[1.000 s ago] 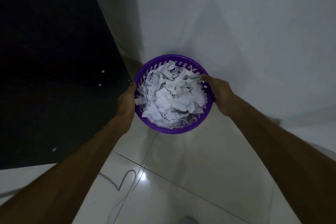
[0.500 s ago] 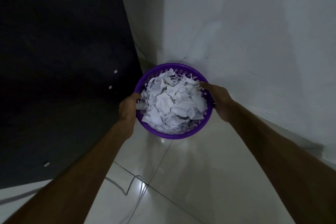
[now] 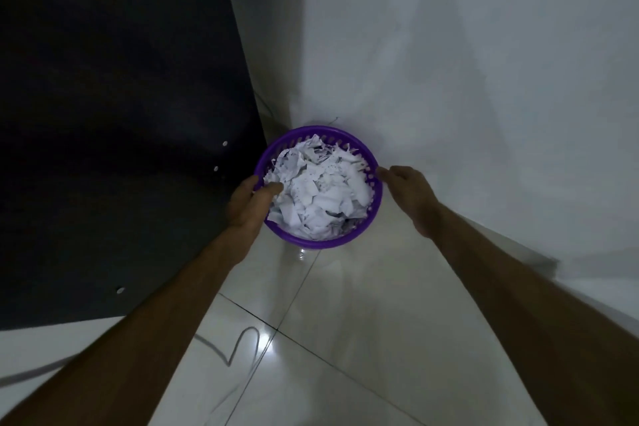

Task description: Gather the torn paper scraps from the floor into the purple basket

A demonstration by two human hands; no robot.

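The purple basket (image 3: 340, 243) sits just above the centre of the view, close in the corner where the dark panel (image 3: 114, 121) at nine to eleven o'clock meets the white wall (image 3: 466, 79) at twelve to three. It is heaped to the rim with torn paper scraps (image 3: 318, 188), white with faint printed marks. Whether its base touches the glossy tiled floor (image 3: 345, 339) cannot be told, as the rim hides it.

The left hand (image 3: 249, 203) grips the rim at the basket's nine o'clock side: the thumb is hooked over the rim and lies on the scraps, while the fingers curl down the outer wall (mostly hidden beneath the palm). The right hand (image 3: 409, 195) is at the three o'clock side, fingers bent with the tips at the rim's outer edge; they seem to pinch or press it, but the exact hold is not plain, since the knuckles cover the contact.

Both forearms reach in from the lower corners, at seven and five o'clock. A thin grey cable (image 3: 238, 353) loops across the tiles near seven o'clock, beside a bright glint of reflected light.
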